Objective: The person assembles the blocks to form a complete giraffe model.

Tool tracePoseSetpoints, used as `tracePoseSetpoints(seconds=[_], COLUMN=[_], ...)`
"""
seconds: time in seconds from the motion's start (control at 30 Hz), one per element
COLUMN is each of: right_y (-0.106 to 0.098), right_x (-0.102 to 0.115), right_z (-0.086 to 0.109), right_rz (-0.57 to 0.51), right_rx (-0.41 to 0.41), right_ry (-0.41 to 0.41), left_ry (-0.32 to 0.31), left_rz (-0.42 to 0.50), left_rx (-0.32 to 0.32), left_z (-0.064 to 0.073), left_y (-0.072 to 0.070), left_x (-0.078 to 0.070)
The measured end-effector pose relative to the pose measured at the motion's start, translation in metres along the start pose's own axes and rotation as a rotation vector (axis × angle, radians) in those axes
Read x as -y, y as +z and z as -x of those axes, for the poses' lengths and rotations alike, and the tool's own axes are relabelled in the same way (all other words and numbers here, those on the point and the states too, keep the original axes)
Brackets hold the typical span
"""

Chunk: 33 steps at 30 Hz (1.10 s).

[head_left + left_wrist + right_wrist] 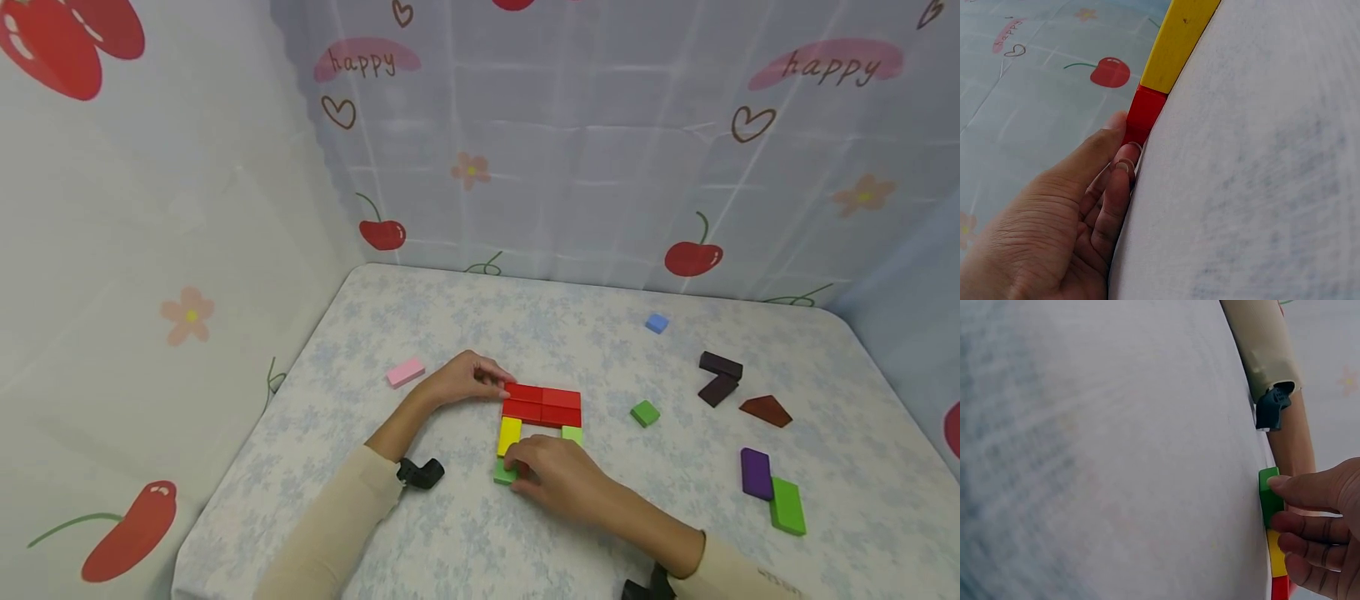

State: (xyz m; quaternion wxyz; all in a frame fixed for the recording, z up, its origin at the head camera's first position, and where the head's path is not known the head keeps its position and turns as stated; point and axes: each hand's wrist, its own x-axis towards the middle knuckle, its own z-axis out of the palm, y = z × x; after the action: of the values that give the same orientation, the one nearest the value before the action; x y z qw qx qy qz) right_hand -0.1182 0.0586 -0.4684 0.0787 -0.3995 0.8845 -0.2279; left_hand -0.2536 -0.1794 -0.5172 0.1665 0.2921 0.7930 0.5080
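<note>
On the table, red blocks (542, 407) lie side by side in two rows. A yellow block (509, 436) extends toward me from their left end, with a green block (504, 473) against its near end. My left hand (467, 379) rests its fingertips at the outer left end of the red blocks; the left wrist view shows thumb and fingers at that red end (1142, 112). My right hand (558, 473) pinches the green block (1269, 494) between thumb and fingers. Partly behind the right hand, a light green block (572, 434) adjoins the red blocks' right side.
A pink block (406, 372) lies left of my left hand. To the right are a small green block (645, 413), a blue block (657, 323), dark blocks (721, 365), a brown piece (767, 410), a purple block (756, 473) and a long green block (787, 506).
</note>
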Motion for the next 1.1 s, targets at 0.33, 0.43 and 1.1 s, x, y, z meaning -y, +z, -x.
tracePoseSetpoints(seconds=[0.33, 0.43, 1.1], right_y=[-0.001, -0.001, -0.057], right_x=[-0.001, -0.001, -0.033], right_z=[-0.002, -0.002, 0.032], right_rz=[0.000, -0.001, 0.057], right_rx=[-0.035, -0.030, -0.370], right_ry=[-0.019, -0.014, 0.128], left_ry=[0.012, 0.009, -0.008], left_rz=[-0.031, -0.031, -0.039], left_rx=[-0.003, -0.004, 0.004], left_z=[-0.001, 0.000, 0.002], left_y=[-0.001, -0.001, 0.000], left_x=[0.000, -0.001, -0.002])
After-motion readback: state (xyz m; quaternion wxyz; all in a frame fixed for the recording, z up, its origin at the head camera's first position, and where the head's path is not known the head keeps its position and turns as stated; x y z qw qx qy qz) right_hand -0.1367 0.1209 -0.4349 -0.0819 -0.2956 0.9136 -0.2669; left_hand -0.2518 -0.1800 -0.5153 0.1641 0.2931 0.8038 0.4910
